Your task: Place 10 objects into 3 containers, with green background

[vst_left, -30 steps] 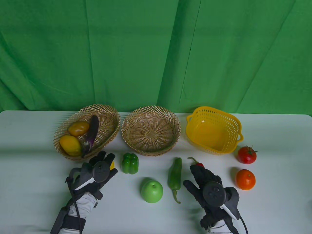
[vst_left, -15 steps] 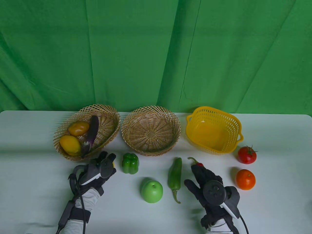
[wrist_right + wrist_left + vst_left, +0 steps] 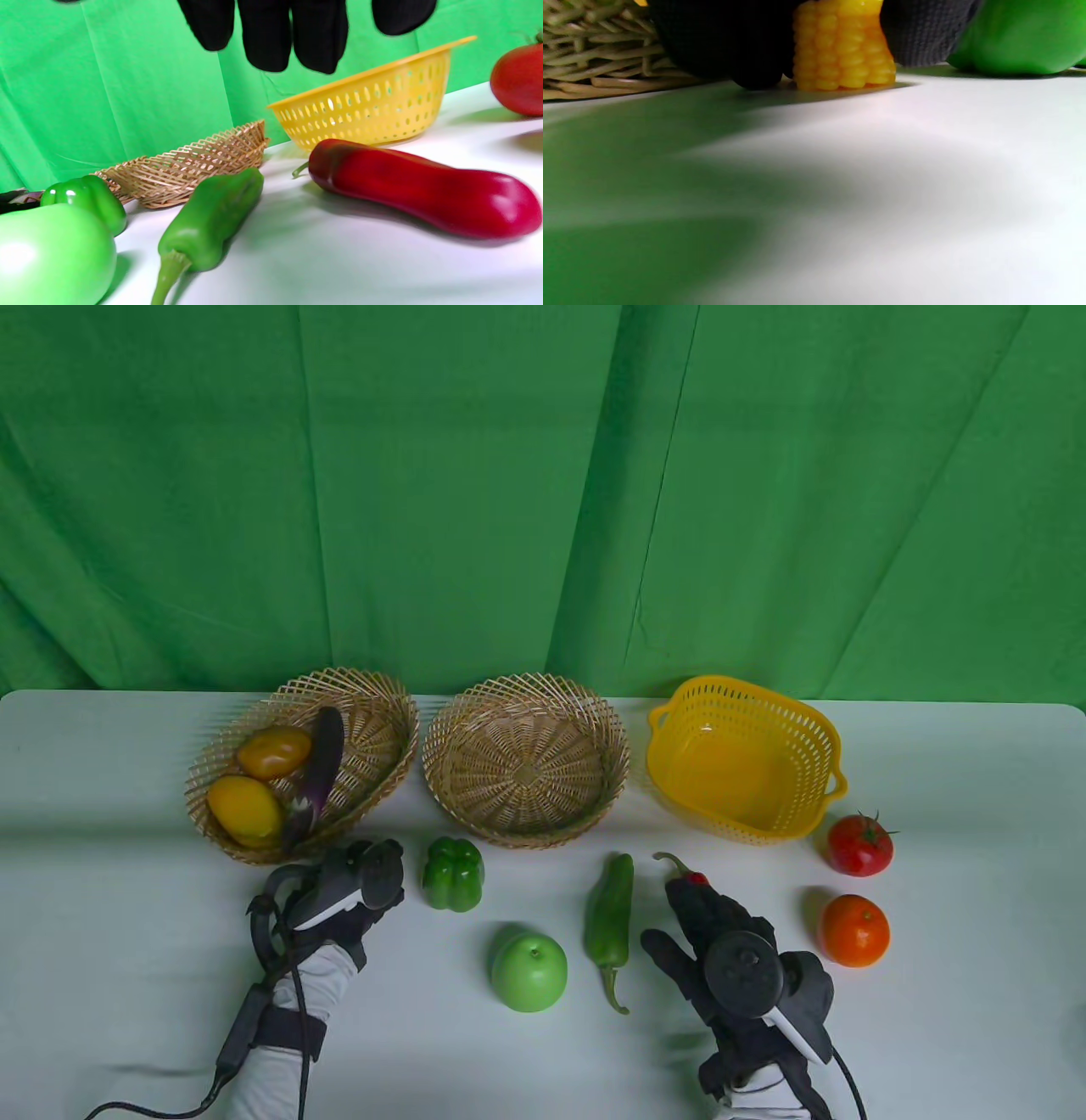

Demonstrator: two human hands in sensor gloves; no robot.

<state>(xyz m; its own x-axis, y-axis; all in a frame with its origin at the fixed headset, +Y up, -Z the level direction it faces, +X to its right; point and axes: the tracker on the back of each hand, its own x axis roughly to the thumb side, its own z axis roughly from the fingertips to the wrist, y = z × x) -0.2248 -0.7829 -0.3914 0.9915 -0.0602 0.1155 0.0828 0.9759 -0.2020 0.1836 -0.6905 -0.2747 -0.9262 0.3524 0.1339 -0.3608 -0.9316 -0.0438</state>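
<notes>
White table [image 3: 102, 831], knobbly yellow corn [image 3: 842, 46]

We see yellow kernel-rowed corn [image 3: 844, 46], green bell pepper [image 3: 453, 874], red chili [image 3: 420, 190], tan woven baskets [image 3: 526, 759], yellow perforated basket [image 3: 747, 759], white bench [image 3: 933, 1035], black gloves.

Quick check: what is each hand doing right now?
Left hand: fingers curled around the corn piece, which sits on the table.
Right hand: open, holding nothing, above the red pepper.

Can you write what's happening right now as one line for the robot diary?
left hand: grips corn piece on table | right hand: open above red chili | yellow basket: empty
</notes>
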